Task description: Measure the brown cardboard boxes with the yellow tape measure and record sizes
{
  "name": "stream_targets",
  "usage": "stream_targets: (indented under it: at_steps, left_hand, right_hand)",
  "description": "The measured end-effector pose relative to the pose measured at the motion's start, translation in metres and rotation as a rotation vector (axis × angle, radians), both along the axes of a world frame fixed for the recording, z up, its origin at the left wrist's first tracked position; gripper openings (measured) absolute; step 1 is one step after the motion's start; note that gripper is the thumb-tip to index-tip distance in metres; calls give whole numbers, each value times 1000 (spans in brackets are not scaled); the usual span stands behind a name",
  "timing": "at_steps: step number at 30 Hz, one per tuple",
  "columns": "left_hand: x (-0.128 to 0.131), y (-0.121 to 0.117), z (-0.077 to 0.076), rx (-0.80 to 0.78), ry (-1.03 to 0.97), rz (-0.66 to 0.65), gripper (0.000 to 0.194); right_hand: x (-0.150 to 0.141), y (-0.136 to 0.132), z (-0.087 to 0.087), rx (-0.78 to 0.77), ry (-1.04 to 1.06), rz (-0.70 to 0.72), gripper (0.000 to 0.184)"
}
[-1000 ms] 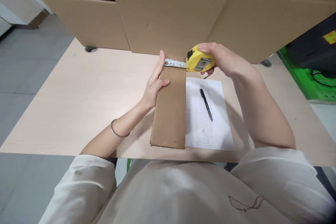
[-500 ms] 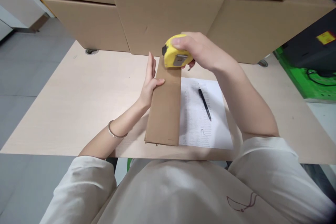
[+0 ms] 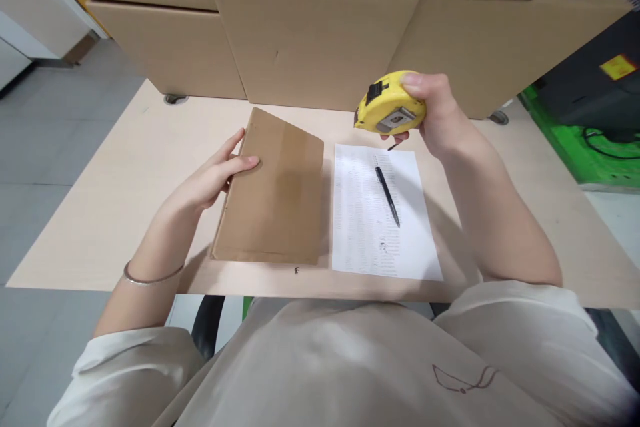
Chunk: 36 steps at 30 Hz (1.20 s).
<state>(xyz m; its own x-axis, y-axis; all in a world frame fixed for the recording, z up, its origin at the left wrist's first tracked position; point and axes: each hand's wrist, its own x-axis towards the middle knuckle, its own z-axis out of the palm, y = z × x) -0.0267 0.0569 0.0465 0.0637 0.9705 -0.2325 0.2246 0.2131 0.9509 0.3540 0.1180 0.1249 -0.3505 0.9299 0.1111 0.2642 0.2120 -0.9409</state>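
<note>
My left hand (image 3: pixel 213 177) grips the left edge of a flat brown cardboard box (image 3: pixel 273 193), thumb on its face and the other fingers behind or under the edge. The box is tilted, with its broad face toward me. In my right hand (image 3: pixel 435 110) is a yellow tape measure (image 3: pixel 393 103), held above the table to the right of the box; its blade looks drawn in. Below it lies a printed sheet of paper (image 3: pixel 357 213) with a black pen (image 3: pixel 387 195) on top.
Large cardboard boxes (image 3: pixel 315 40) are stacked along the back of the light wooden table (image 3: pixel 120 193). A small dark mark (image 3: pixel 297 270) shows near the front edge. At right stand a black object (image 3: pixel 580 73) and a green base (image 3: pixel 565 147).
The box has turned from its narrow side to its broad face and shifted left with my left hand. My right hand has carried the tape measure to the right, away from the box.
</note>
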Motion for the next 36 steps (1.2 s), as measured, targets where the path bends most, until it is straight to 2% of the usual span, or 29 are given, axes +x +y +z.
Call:
stream_targets:
  at_steps: [4,7,9,12,14,17,19,23,26,30,32,36]
  left_hand:
    - [41,-17,-22,51,-261,-25,93]
    - [77,-27,-40,1,-401,-23,90]
    - [89,-28,-52,-14,-432,-26,94]
    - [89,-25,-64,-4,-408,-31,96]
    - [81,-24,-68,0,-316,-15,88]
    - [70,-23,-74,53,25,142,76]
    - [66,-23,-78,90,187,240,80]
    - [64,-16,-86,197,163,211,106]
    - [63,-7,-91,354,111,128,107]
    - [65,-1,-96,335,-50,34,100]
    - [67,-1,-98,280,-138,9,101]
    - [71,-4,-100,235,-232,-7,95]
  right_hand:
    - [2,-3,-3,7,22,7,36]
    - [-8,-1,-12,-49,5,20,38]
    - [-18,0,-21,-86,2,43,42]
    - [-35,2,-35,-139,-51,63,48]
    - [-49,4,-43,-171,-99,83,50]
    - [-73,12,-52,-191,-143,135,52]
    - [-91,17,-55,-179,-161,169,53]
    - [-124,20,-52,-113,-284,177,58]
    - [-134,18,-46,-88,-395,167,61]
    - [-115,19,-47,-79,-352,196,60]
    - [-91,20,-51,-85,-317,175,56]
    - [-24,16,-56,-92,-262,78,43]
